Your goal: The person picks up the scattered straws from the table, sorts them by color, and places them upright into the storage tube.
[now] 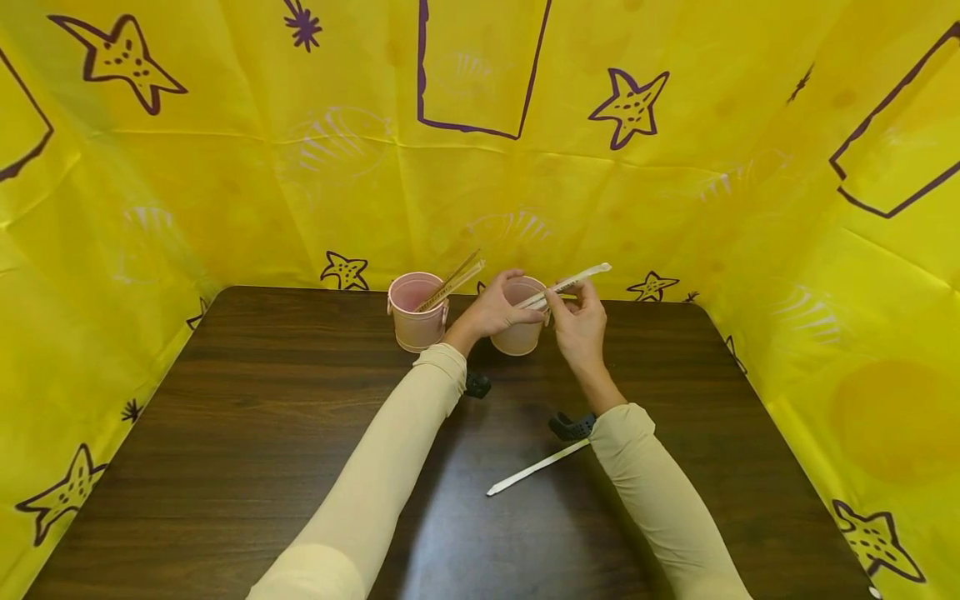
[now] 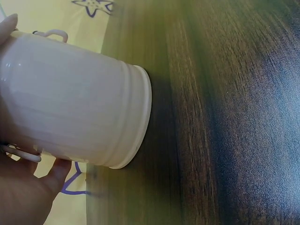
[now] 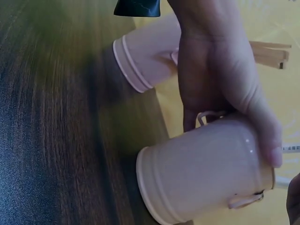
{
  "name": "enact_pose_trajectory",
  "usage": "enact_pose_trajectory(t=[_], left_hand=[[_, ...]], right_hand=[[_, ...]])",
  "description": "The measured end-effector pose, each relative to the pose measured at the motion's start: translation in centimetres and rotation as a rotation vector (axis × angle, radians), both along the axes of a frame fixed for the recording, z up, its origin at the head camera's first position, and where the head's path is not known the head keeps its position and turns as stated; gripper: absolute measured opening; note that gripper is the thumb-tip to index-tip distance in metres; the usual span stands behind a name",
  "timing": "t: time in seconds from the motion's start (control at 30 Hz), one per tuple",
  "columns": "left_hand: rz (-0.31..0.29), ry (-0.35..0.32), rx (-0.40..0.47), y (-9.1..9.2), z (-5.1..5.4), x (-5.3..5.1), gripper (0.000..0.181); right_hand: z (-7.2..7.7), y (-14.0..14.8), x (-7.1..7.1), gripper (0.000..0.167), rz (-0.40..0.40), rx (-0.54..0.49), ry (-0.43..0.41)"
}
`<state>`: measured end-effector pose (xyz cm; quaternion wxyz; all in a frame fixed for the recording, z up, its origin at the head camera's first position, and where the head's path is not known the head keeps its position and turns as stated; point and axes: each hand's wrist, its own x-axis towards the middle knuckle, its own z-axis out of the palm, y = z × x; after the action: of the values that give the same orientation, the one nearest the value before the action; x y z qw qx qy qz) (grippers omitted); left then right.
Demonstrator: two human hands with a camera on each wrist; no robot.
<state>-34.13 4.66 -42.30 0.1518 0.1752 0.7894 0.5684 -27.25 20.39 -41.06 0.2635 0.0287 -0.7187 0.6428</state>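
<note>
My left hand (image 1: 497, 308) grips the right-hand pink bucket (image 1: 517, 340) near its rim, thumb and fingers on either side. In the left wrist view this bucket (image 2: 70, 93) stands on the table with its small side handles showing. With fingertips and thumb, my right hand (image 1: 581, 325) pinches a white paper-wrapped straw (image 1: 585, 273), slanted over the bucket's mouth. Its lower end is hidden behind my left hand, and a printed wrapper shows close beside it. Only a little of my right hand (image 3: 294, 201) appears in the right wrist view.
The left-hand pink bucket (image 1: 418, 332) holds several wooden chopsticks (image 1: 453, 285) leaning right. Another white wrapped straw (image 1: 536, 471) lies on the dark wooden table (image 1: 300, 433), partly under my right forearm. A yellow printed cloth (image 1: 480, 183) hangs behind and at both sides.
</note>
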Motion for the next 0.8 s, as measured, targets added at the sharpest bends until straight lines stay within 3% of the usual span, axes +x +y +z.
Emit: enact_pose_trajectory(t=[0.27, 0.5, 0.57, 0.7, 0.8], left_hand=[[0.01, 0.015, -0.012, 0.1, -0.2, -0.1, 0.095], [0.01, 0.003, -0.02, 0.1, -0.2, 0.1, 0.098], [0.006, 0.002, -0.02, 0.1, -0.2, 0.1, 0.099], [0.005, 0.006, -0.019, 0.1, -0.1, 0.2, 0.101], [0.009, 0.01, -0.02, 0.1, -0.1, 0.2, 0.1]], right_hand=[[0.1, 0.1, 0.2, 0.036, 0.038, 0.013, -0.032], [1.4, 1.0, 2.6, 0.057, 0.084, -0.018, -0.126], [1.7, 1.5, 3.6, 0.064, 0.04, 0.054, -0.138], [2.2, 2.2, 5.8, 0.07, -0.073, 0.304, -0.144], [2.1, 2.2, 7.5, 0.067, -0.087, 0.491, -0.169]])
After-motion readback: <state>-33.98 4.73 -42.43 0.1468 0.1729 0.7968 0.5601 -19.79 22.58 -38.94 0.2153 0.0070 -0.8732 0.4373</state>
